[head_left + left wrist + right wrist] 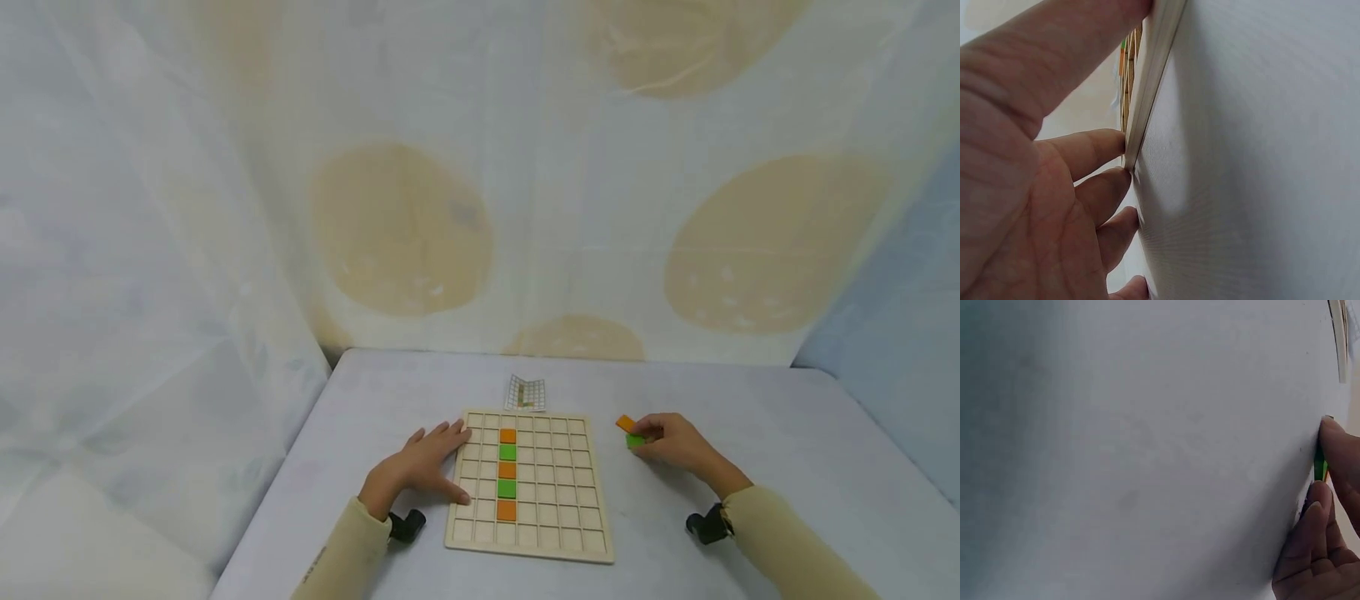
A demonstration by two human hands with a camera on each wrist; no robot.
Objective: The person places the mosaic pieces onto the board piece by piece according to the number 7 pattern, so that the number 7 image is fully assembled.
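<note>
The left hand (420, 468) lay flat, fingers straight, against the wooden board (558, 546); the right hand (675, 443) pinched a green tile (634, 441) beside an orange tile (625, 423).

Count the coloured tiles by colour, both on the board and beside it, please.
Orange tiles: 4 (3 on the wooden board, 1 beside the right hand)
Green tiles: 3 (2 on the board, 1 at the right hand's fingers)
Total: 7
</note>
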